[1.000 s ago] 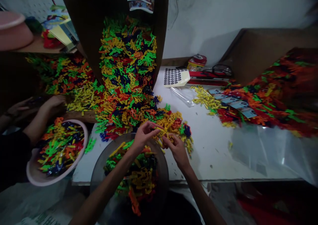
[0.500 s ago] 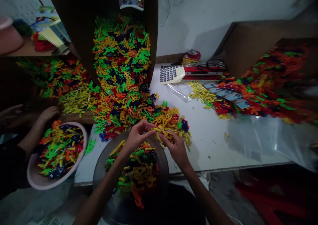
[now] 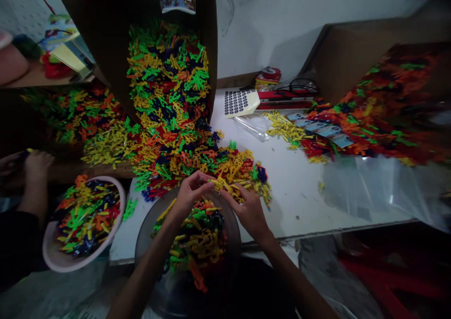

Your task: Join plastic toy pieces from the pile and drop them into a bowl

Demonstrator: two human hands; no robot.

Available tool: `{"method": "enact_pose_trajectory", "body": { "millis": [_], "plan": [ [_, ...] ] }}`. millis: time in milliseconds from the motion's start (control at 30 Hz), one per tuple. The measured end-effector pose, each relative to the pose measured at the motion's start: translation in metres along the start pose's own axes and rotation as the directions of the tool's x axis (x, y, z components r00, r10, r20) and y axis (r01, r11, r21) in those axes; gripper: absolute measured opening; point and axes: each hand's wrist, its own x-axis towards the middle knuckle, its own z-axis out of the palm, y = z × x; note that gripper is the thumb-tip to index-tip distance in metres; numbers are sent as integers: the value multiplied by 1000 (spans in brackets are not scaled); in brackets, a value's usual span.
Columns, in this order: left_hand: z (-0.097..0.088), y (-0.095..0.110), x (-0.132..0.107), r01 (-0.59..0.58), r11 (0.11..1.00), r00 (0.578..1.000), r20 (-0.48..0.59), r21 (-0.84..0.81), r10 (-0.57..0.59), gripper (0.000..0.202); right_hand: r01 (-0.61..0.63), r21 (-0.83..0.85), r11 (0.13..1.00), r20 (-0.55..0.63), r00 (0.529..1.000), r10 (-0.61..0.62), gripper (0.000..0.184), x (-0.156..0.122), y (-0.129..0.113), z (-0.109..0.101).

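Observation:
Both my hands are over a dark glass bowl (image 3: 146, 241) filled with multicoloured plastic connector pieces. My left hand (image 3: 192, 191) pinches a small yellow plastic piece (image 3: 215, 182) at the edge of a large spilled heap of pieces (image 3: 172, 136). My right hand (image 3: 244, 212) lies against yellow pieces at the heap's lower end, and its fingertips are partly hidden. To the left, a co-worker's hand (image 3: 37, 165) is raised above a pink basin (image 3: 118, 211) of mixed pieces.
A brown cardboard box wall (image 3: 102, 42) rises behind the heap. On the white table (image 3: 292, 192) lie a sticker sheet (image 3: 240, 103), a clear plastic bag (image 3: 366, 187), printed cards (image 3: 324, 130) and yellow pieces (image 3: 283, 127). Another coloured heap (image 3: 373, 117) lies at right.
The whole view has shifted as my head turned. My hands stay nearly in place at the yellow pieces. The co-worker's hand has lifted and moved towards the left edge.

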Motion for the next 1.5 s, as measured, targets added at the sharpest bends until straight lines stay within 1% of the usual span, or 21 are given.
{"method": "enact_pose_trajectory", "body": {
  "millis": [100,167,267,400,500,567,633,700,800,933,1067,1167,1233,1300,1367,1433,1500],
  "plan": [
    [1,2,-3,-24,1000,1000,-4,4,24,25,13,-15,1000,-17,1000,-13,20,1,0,0],
    [3,3,-4,-18,999,1000,-5,-37,18,25,17,-12,1000,-33,999,-18,19,1,-2,-1],
    [7,2,-4,38,985,999,-3,-167,-39,23,27,-13,1000,-35,999,-27,18,0,-5,-1],
    [12,1,-4,113,942,994,49,-316,-102,21,34,-30,999,-28,999,-35,19,-3,-10,-4],
    [15,0,-5,125,933,992,69,-336,-108,21,36,-44,998,-43,998,-38,18,-4,-12,-6],
    [16,0,-6,100,944,995,50,-315,-89,20,39,-48,998,-50,998,-41,18,-4,-13,-7],
    [16,1,-7,48,967,999,11,-252,-47,20,33,-48,998,-56,998,-35,18,-4,-13,-7],
    [15,4,-8,-4,991,1000,-23,-133,1,22,12,-39,999,-50,999,-14,19,-4,-12,-7],
    [13,11,-11,-66,996,997,-24,66,67,25,-30,-15,999,-29,999,30,20,-3,-11,-5],
    [12,21,-16,-156,947,987,-2,281,163,24,-52,-21,998,-23,998,51,23,-3,-9,-2],
    [19,18,-24,-232,851,961,-27,470,277,22,-1,-107,994,-73,997,-7,22,-5,-6,2],
    [27,9,-29,-256,809,933,-82,530,349,19,42,-137,990,-102,993,-56,22,-8,-3,7],
    [30,4,-30,-260,812,921,-118,522,371,19,61,-152,987,-113,990,-78,22,-10,-2,9],
    [30,3,-30,-261,843,923,-134,471,361,18,65,-149,987,-113,990,-82,23,-12,0,9],
    [25,7,-28,-239,891,948,-104,386,300,16,50,-89,995,-69,996,-56,23,-13,2,6],
    [18,13,-25,-173,939,981,-38,299,192,16,18,24,1000,27,999,-19,22,-12,5,0],
    [13,19,-22,-84,971,996,29,224,80,19,-32,151,988,135,991,11,23,-10,9,-5]
  ]
}}
